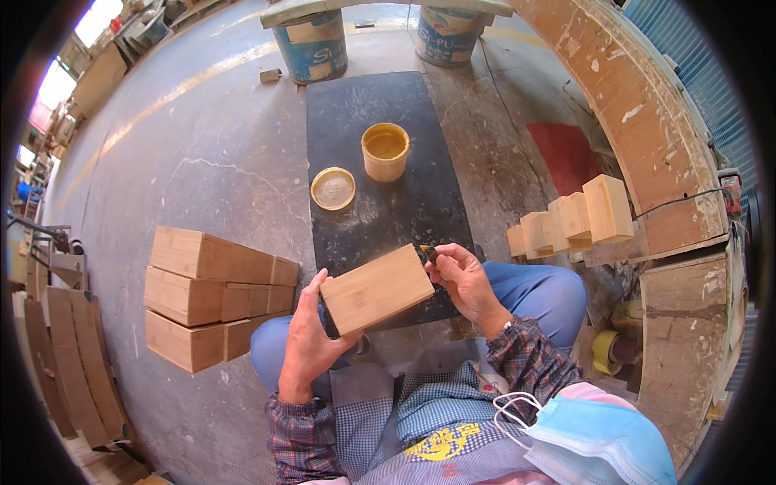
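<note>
1. The left hand [311,335] grips a bamboo box [377,289] at its lower-left end, holding it at centre frame above the knees.
2. The right hand [462,279] is closed around a small brush [428,253] touching the box's upper-right end.
3. An open glue jar [385,151] and its lid [333,188] sit on a black mat [420,202] above.
4. Stacked bamboo boxes [210,295] lie on the floor at left; small wooden blocks [578,218] stand at right.

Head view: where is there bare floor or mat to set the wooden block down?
Bare mat lies between the open cup and the wooden block in both hands. Bare concrete floor spreads above the stacked boxes. It is crowded at right, around the small blocks.
</note>
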`<state>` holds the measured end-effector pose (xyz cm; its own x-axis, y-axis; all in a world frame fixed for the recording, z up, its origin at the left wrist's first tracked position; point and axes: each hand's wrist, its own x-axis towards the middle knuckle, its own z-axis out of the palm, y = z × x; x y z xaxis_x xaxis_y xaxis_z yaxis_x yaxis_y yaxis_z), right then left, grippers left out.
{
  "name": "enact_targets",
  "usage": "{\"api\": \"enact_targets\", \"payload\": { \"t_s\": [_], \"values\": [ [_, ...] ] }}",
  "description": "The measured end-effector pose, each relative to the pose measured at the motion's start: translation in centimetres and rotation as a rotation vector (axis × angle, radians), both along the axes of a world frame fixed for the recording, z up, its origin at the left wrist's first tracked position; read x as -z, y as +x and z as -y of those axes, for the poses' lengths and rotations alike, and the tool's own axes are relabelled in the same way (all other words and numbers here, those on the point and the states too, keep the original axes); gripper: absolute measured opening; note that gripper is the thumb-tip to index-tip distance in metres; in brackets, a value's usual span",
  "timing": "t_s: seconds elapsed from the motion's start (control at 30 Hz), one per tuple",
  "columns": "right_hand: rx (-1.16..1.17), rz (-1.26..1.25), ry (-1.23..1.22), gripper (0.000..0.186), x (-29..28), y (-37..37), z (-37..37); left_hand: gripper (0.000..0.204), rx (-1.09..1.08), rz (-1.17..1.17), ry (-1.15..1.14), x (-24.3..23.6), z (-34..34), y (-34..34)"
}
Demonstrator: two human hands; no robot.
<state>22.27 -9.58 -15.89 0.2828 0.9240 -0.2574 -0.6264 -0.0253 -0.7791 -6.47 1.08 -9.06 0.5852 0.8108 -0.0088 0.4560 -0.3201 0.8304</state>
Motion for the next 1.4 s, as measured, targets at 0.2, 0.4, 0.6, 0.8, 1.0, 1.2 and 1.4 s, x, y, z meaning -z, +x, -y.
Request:
{"api": "enact_targets", "payload": {
  "t_s": [0.2,0.4,0.6,0.8,1.0,1.2,1.4],
  "values": [
    [-0.019,0.126,0.006,0.018,0.1,0.0,-1.4,0.106,0.002,-0.003,-0.001,0.0,0.0,0.0],
    [-0.131,0.287,0.019,0.016,-1.4,1.1,0.8,0.108,-0.004,0.007,-0.005,0.1,0.0,0.0],
    [0.002,0.087,-0.006,0.016,-0.4,0.5,-0.3,0.109,-0.014,-0.004,-0.030,-0.1,0.1,0.1],
    [-0.070,0.087,0.038,0.012,0.0,0.0,1.4,0.107,0.000,-0.014,-0.008,-0.1,0.0,0.1],
    [0.011,0.103,0.037,0.013,-2.0,0.8,2.1,0.110,-0.011,-0.020,-0.009,0.0,0.2,0.0],
    [0.084,0.231,-0.019,0.014,-3.9,0.7,2.7,0.118,-0.021,-0.045,0.007,0.6,0.3,0.1],
    [0.004,0.481,-0.041,0.014,-5.2,0.5,4.2,0.113,-0.007,-0.067,-0.023,0.8,0.1,0.2]
  ]
}}
